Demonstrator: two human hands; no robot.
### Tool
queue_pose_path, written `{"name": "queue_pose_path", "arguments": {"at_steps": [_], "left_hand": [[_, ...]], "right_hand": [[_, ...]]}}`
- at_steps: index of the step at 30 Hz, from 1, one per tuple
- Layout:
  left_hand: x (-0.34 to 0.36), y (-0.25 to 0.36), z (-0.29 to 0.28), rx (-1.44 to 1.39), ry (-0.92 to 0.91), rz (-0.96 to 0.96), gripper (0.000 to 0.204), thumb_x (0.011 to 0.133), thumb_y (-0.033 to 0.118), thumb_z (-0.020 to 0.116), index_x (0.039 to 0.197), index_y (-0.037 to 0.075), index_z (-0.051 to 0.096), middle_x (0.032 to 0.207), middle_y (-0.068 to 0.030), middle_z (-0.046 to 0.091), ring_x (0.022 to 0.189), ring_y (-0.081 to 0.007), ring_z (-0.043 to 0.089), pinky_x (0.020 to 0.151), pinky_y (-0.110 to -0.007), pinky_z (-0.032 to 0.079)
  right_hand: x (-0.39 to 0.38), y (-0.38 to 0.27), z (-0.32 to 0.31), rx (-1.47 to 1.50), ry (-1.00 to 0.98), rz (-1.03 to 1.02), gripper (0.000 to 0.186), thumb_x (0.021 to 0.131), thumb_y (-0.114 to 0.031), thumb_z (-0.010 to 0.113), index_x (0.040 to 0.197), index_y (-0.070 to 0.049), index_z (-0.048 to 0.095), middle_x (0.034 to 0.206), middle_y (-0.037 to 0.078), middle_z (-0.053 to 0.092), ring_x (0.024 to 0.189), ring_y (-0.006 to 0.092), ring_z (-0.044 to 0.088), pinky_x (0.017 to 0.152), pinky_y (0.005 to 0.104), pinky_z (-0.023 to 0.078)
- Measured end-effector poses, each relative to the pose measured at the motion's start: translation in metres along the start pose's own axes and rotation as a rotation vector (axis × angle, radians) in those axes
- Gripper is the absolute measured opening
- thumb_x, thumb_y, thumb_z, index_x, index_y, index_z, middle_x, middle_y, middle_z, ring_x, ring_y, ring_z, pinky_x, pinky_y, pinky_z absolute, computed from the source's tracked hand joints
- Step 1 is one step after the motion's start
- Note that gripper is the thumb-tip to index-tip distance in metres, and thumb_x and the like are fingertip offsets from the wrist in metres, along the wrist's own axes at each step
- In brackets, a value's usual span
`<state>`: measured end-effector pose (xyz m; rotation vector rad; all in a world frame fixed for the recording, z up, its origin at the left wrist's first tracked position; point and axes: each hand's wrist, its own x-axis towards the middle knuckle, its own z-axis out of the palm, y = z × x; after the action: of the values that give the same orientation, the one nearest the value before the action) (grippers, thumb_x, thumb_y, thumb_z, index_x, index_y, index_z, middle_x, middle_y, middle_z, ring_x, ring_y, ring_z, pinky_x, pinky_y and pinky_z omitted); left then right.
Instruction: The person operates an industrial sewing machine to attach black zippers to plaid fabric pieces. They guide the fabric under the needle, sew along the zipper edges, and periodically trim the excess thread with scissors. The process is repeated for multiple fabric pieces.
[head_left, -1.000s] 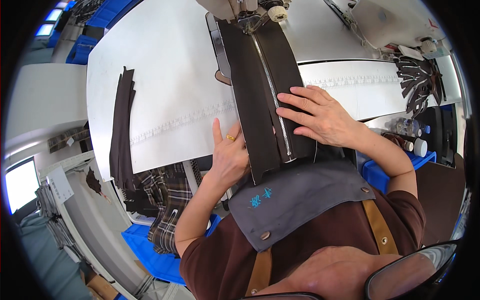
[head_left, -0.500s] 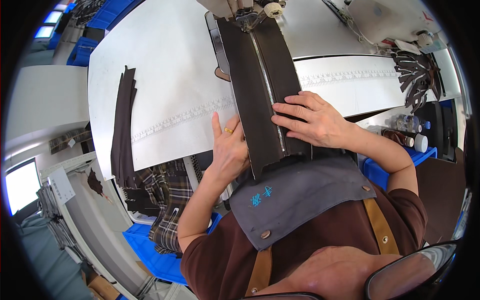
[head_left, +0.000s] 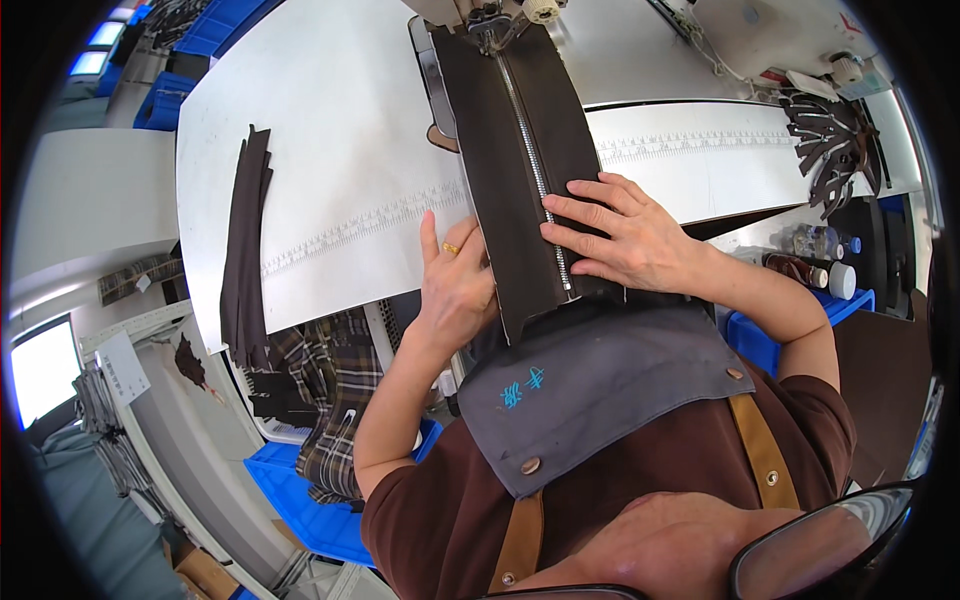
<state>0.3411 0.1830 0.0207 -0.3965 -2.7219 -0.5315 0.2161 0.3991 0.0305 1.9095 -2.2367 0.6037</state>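
A long dark brown fabric panel [head_left: 490,185] with a silver metal zipper [head_left: 527,135] down its middle lies lengthwise in front of me. Its far end is under the needle area of a sewing machine [head_left: 490,22]. My right hand [head_left: 640,238] rests flat on the panel's right half, fingers spread and fingertips at the zipper teeth. At the near left edge, my left hand [head_left: 457,280], wearing a gold ring, grips the fabric. Its little finger sticks out, while the thumb and fingertips are hidden by the cloth.
Dark fabric strips [head_left: 247,250] lie on the white table [head_left: 340,130] at left. A bundle of zipper pieces [head_left: 835,150] sits at far right. Plaid cloth [head_left: 345,400] hangs over a blue bin [head_left: 310,515] below the table. Bottles [head_left: 820,243] stand by my right arm.
The view has shifted slightly. The panel and both hands have moved a little way toward the sewing machine. Each hand keeps its place on the fabric.
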Motion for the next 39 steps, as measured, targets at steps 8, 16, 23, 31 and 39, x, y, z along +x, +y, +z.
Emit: {"name": "queue_pose_path", "arguments": {"at_steps": [8,16,23,31,39], "left_hand": [[0.030,0.025,-0.016,0.426,0.213,-0.025,0.044,0.072,0.000,0.063,0.113,0.016,0.061,0.125,-0.0094,0.056,0.117,-0.0263,0.051,0.107,-0.051,0.022],[0.066,-0.011,-0.065,-0.445,0.059,-0.172,0.030,0.075,0.000,0.065,0.103,0.009,0.065,0.100,-0.0056,0.068,0.093,-0.0204,0.065,0.094,-0.043,0.041],[0.035,-0.009,-0.016,-0.141,-0.004,0.093,0.028,0.072,0.005,0.059,0.100,0.007,0.062,0.110,-0.0064,0.065,0.102,-0.0219,0.062,0.092,-0.044,0.042],[0.034,-0.010,-0.012,-0.061,-0.043,0.112,0.027,0.075,0.011,0.061,0.102,0.009,0.063,0.112,-0.0039,0.065,0.104,-0.0198,0.061,0.095,-0.042,0.040],[0.035,-0.024,-0.021,-0.042,-0.230,0.179,0.034,0.076,0.002,0.056,0.107,0.013,0.064,0.121,0.0001,0.060,0.109,-0.0186,0.058,0.103,-0.052,0.030]], "right_hand": [[0.001,0.003,-0.002,0.046,0.004,-0.023,0.043,0.075,-0.027,0.070,0.116,-0.019,0.061,0.128,0.005,0.050,0.115,0.0254,0.048,0.098,0.0429,0.039],[0.004,0.009,-0.005,0.087,-0.007,-0.069,0.041,0.074,-0.026,0.071,0.114,-0.019,0.063,0.127,0.004,0.051,0.113,0.0253,0.049,0.097,0.0434,0.039],[0.004,0.008,-0.007,0.084,-0.045,-0.057,0.043,0.075,-0.027,0.069,0.117,-0.020,0.060,0.128,0.003,0.051,0.116,0.0242,0.047,0.099,0.0445,0.038],[0.003,0.009,-0.009,0.099,-0.089,-0.051,0.044,0.076,-0.027,0.069,0.118,-0.020,0.059,0.129,0.003,0.050,0.118,0.0239,0.046,0.101,0.0456,0.036],[0.004,0.010,-0.008,0.116,-0.110,-0.023,0.048,0.078,-0.028,0.067,0.123,-0.019,0.055,0.126,0.001,0.051,0.119,0.0223,0.044,0.104,0.0440,0.033]]}}
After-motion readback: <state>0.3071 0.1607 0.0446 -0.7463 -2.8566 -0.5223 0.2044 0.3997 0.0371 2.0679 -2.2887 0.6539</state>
